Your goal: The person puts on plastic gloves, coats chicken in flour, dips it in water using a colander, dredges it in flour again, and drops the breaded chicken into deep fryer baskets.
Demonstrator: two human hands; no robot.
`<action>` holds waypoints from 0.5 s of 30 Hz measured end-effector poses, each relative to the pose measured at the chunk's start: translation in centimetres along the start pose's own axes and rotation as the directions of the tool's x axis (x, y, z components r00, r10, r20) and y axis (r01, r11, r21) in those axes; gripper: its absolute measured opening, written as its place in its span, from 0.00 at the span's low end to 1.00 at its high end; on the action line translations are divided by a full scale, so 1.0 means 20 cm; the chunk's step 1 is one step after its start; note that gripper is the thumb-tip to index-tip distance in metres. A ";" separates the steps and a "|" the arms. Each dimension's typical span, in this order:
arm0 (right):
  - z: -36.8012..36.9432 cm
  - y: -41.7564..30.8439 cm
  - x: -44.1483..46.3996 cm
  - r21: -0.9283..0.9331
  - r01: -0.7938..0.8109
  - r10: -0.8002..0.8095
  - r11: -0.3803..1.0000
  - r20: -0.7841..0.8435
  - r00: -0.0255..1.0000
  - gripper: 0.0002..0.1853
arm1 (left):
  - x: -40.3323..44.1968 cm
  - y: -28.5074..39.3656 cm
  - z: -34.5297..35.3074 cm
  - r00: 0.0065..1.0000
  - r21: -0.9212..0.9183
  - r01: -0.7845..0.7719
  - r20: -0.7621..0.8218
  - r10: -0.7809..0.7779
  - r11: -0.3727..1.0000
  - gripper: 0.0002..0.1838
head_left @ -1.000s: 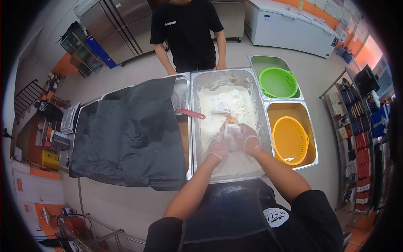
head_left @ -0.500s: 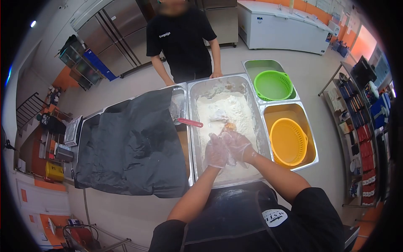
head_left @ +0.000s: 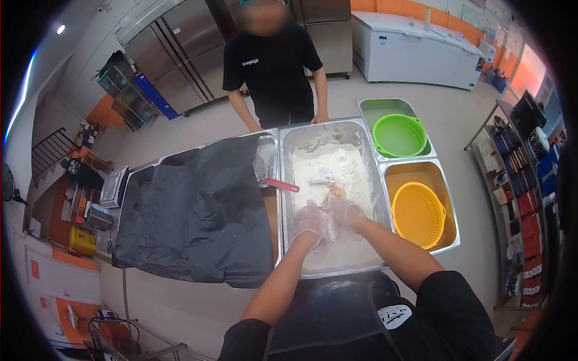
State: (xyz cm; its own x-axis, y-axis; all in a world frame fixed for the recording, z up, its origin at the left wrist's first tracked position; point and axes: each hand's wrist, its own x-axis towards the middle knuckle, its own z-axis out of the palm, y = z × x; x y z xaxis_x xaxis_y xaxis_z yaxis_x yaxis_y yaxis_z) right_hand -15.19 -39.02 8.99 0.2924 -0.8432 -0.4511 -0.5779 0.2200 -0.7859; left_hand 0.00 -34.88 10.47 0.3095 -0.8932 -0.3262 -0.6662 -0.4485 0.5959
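Observation:
Both of my hands, in clear plastic gloves, are low over the white flour (head_left: 355, 165) in a metal tray (head_left: 378, 204). My left hand (head_left: 308, 219) and my right hand (head_left: 345, 214) face each other with fingers curled in. Between them is a flour-coated piece (head_left: 328, 227), perhaps meat, mostly covered by the gloves. Just beyond my fingertips an orange-brown piece (head_left: 338, 192) shows in the flour. Farther up lies another whitened piece (head_left: 321, 176). A red handle (head_left: 282, 185) sticks out over the tray's left edge; its other end rests in the neighbouring container.
Black sheeting (head_left: 195, 213) covers the containers on the left. To the right, a green basket (head_left: 400, 136) and a yellow basket (head_left: 418, 215) sit in metal pans. Across the table stands a person (head_left: 271, 75) with hands at its edge. A shelf rack (head_left: 512, 192) is farther right.
My hands have parted slightly, and the coated piece between them shows more. The whole view has shifted a little down and right. The baskets and sheeting keep their places.

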 end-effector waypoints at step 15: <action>0.17 0.35 0.44 -0.850 0.364 -0.157 0.381 0.329 0.931 0.25 | -0.18 0.12 -0.15 0.986 0.070 -0.094 0.144 0.084 0.993 0.29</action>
State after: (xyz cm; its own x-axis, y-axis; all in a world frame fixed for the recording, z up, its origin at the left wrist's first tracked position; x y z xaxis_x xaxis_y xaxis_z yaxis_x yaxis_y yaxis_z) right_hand -13.95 -43.26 -1.95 0.6137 -0.6586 -0.4355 -0.7612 -0.6400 -0.1049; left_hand -0.68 -32.78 15.25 0.1521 -0.9135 -0.3773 -0.7386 -0.3587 0.5708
